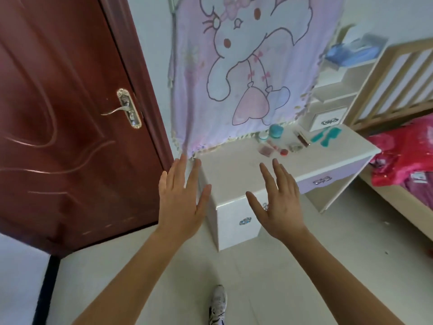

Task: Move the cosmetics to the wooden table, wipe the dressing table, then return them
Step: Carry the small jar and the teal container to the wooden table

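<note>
Fingers (178,170) of the left hand (180,200) are straight and spread, holding nothing; the right hand (278,202) has its fingers (267,177) spread the same way and is equally empty. Both hands hang in the air with backs to the camera, in front of the near corner of the white dressing table (234,165), touching nothing.

The cosmetics sit clustered toward the back right of the tabletop, well apart from the hands. They include one teal jar (276,130), one smaller white pot (263,137) just beside it, one clear flat case (266,150), one small red pot (284,152), one clear glass jar (295,147) and one dark tube (303,138). Two teal comb-like pieces (319,136) lie side by side further right; they are too blurred to name exactly.

One cartoon-printed cloth (246,66) hangs behind the table. One dark red door (58,113) with one metal handle (126,109) stands at the left. One white sneaker (218,303) shows on the floor.
</note>
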The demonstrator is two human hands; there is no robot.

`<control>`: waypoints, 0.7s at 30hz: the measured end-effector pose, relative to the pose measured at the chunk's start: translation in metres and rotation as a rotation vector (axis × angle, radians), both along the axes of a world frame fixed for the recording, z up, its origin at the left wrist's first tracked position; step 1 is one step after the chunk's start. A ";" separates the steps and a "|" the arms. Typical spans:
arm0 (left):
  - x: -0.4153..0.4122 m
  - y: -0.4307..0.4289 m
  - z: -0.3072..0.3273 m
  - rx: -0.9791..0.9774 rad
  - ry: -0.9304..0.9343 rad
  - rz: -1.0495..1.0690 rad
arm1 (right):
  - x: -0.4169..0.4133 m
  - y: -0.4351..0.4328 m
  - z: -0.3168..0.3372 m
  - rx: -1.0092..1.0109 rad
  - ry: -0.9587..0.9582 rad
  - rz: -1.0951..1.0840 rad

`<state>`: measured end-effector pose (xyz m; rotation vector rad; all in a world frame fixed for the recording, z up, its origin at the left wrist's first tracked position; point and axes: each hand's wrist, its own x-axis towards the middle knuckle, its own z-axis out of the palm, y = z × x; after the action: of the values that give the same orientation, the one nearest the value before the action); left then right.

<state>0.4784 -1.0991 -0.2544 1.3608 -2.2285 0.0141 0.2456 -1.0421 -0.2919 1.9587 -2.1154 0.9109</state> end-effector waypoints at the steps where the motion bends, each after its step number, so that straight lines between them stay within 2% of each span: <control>1: -0.018 -0.023 -0.003 0.000 0.012 -0.034 | -0.017 -0.017 0.000 0.014 0.025 -0.028; 6: -0.108 -0.134 -0.004 0.049 0.092 -0.189 | -0.100 -0.093 0.018 0.063 0.065 -0.194; 14: -0.245 -0.263 0.010 0.097 0.006 -0.392 | -0.224 -0.159 0.036 0.096 0.017 -0.424; 21: -0.341 -0.331 -0.046 0.169 -0.054 -0.324 | -0.330 -0.236 -0.018 0.240 -0.085 -0.419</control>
<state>0.1376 -1.4296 -0.3005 1.0755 -2.5190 -0.2605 -0.0845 -1.2783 -0.3103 1.4857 -2.6467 0.6969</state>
